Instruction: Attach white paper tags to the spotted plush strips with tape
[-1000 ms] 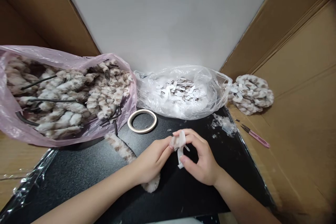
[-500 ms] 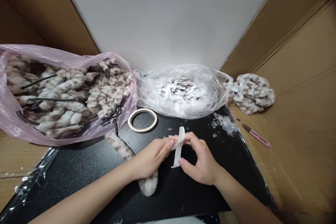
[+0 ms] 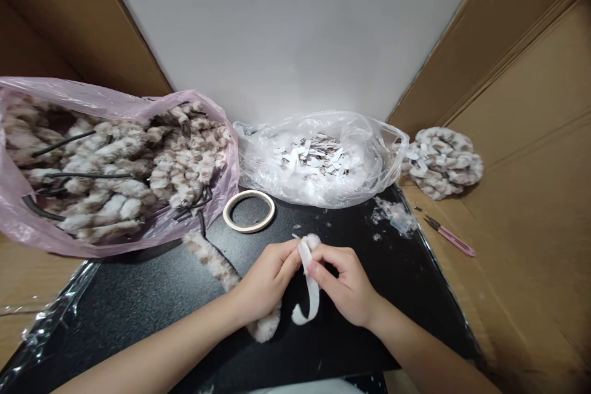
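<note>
Left hand (image 3: 265,280) and right hand (image 3: 348,283) work close together over the black tabletop (image 3: 397,283), fingertips nearly meeting. The left hand is closed in a pinch on the furry piece (image 3: 313,241), whose fluffy tip pokes out beyond the fingers. The right hand pinches the white strip (image 3: 313,295) between thumb and bent fingers; its lower end hangs toward the person and curls to the left. A longer furry length (image 3: 210,258) runs under the left hand, its rounded end showing below the wrist. Whether it joins the tip cannot be told.

Black surface shows from the right hand out to the tabletop's slanting right edge, and also between the hands and the near edge. The left edge carries shiny film (image 3: 60,305).

Beyond the hands the space narrows: the tape roll (image 3: 249,229) lies flat just beside the pink bag (image 3: 34,237) of furry pieces (image 3: 111,163), and the clear bag (image 3: 263,178) holding white slips (image 3: 318,157) reaches the tabletop's far right corner. Wispy scraps (image 3: 394,217) lie near that corner. Past the right edge, on a brown surface (image 3: 462,277), rest the pink-handled snips (image 3: 450,240) and a furry bundle (image 3: 446,163).
</note>
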A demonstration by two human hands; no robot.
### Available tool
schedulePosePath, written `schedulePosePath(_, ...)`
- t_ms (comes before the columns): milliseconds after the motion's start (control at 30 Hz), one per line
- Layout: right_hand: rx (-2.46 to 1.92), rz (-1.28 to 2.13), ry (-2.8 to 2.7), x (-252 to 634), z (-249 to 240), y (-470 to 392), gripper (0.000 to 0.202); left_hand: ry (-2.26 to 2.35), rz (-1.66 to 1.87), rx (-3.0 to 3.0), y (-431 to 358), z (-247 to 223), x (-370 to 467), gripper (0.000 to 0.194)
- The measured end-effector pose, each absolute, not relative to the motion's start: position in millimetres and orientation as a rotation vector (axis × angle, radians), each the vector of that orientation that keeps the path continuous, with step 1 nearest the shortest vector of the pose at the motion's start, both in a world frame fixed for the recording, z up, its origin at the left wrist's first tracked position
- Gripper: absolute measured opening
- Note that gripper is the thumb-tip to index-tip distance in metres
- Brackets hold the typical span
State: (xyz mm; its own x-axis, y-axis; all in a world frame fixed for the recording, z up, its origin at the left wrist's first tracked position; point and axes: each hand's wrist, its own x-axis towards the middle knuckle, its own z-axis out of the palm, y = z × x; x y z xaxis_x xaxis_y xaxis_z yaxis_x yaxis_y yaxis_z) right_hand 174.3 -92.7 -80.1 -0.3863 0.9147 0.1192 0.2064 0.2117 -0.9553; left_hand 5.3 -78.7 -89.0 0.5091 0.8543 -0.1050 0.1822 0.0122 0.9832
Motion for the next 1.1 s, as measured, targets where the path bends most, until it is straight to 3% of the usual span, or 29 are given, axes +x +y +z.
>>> schedulePosePath(367,-1.19,0.992,-1.774,168,-86,-92,0.032,0.889,0.558,1.712,-81,-78,3,0.032)
schedulePosePath(833,-1.264,1.136,-1.788,168,-89,-89,0.038,0.864,0.462,1.847,-78,-68,-4,0.032)
schedulePosePath(1000,-1.296,1.234,-1.799,177,-87,-85,0.029,0.893,0.474,1.9,-75,-69,-6,0.034)
schedulePosePath(1100,-1.25,1.051,-1.775,192,-76,-76,0.013,1.012,0.323,2.093,-71,-61,-8,0.028)
